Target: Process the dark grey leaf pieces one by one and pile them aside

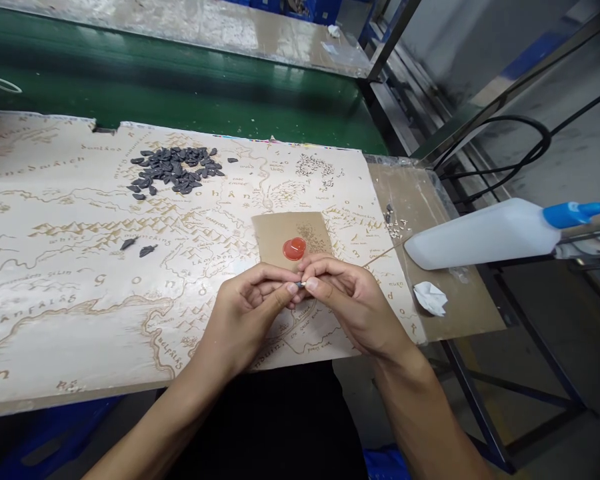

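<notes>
My left hand [250, 300] is closed in a pinch on a small dark grey piece [299, 285], mostly hidden by the fingertips. Against it, my right hand [355, 293] pinches too, with a tiny pale spot showing at its thumb tip; what it holds is too small to make out. A thin brown stick [384, 255] sticks out behind my right hand; whether the hand holds it, I cannot tell. Just beyond my fingers, a glossy red blob [295, 249] sits on a brown card [270, 233] beside scattered tiny dark specks [310, 233].
Dark grey leaf-shaped pieces [175, 170] lie piled at the back left, with two more [147, 251] nearer me. Small dark bits [315, 167] are scattered behind the card. On the right are a white bottle with blue nozzle [480, 233], crumpled tissue [430, 298] and pale bits [397, 229].
</notes>
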{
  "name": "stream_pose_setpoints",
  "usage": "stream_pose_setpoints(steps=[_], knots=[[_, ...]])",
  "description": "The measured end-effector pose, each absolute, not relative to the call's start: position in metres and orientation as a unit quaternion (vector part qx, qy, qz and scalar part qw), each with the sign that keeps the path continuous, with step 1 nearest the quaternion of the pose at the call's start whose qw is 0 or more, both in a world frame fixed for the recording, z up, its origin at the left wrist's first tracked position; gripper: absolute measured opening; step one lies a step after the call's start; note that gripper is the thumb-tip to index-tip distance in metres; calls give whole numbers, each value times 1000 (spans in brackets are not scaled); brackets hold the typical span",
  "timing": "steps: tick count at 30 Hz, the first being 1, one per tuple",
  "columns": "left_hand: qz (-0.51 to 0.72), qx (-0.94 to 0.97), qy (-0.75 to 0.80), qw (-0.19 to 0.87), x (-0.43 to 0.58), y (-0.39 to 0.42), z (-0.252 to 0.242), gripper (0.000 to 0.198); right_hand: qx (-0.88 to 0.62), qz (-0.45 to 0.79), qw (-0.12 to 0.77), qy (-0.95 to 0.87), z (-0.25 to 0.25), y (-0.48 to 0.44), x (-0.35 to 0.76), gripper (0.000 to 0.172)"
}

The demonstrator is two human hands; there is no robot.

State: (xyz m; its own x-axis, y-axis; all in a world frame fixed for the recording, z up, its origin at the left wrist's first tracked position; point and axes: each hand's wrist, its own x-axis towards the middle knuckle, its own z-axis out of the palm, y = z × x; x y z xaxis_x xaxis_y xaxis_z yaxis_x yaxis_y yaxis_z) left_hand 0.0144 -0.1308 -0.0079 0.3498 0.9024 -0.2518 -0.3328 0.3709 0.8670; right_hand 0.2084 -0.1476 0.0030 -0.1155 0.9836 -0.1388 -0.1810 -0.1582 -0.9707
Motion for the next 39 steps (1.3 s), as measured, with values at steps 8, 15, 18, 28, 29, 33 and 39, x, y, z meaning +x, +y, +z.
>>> stream_pose_setpoints(steps=[8, 15, 18, 28, 29, 33, 39], knots=[[436, 374, 398, 715, 12, -133, 0, 21, -438, 634, 489, -408, -3, -150, 203, 25], [446, 383, 396, 705, 10, -136, -2, 15, -412, 659, 490, -394, -6, -149, 202, 18], [443, 389, 384, 710, 7, -135, -4, 13, -403, 671, 488, -387, -4, -149, 202, 15], [403, 371, 367, 752, -4, -133, -10, 14, -409, 661, 484, -403, 4, -153, 203, 10], [403, 368, 366, 754, -4, -134, -10, 14, -411, 655, 485, -407, 5, -153, 203, 9], [399, 361, 357, 764, -3, -134, -11, 13, -438, 620, 488, -432, 5, -152, 204, 8], [397, 358, 367, 761, -2, -135, -10, 14, -454, 568, 492, -478, 6, -148, 202, 9]])
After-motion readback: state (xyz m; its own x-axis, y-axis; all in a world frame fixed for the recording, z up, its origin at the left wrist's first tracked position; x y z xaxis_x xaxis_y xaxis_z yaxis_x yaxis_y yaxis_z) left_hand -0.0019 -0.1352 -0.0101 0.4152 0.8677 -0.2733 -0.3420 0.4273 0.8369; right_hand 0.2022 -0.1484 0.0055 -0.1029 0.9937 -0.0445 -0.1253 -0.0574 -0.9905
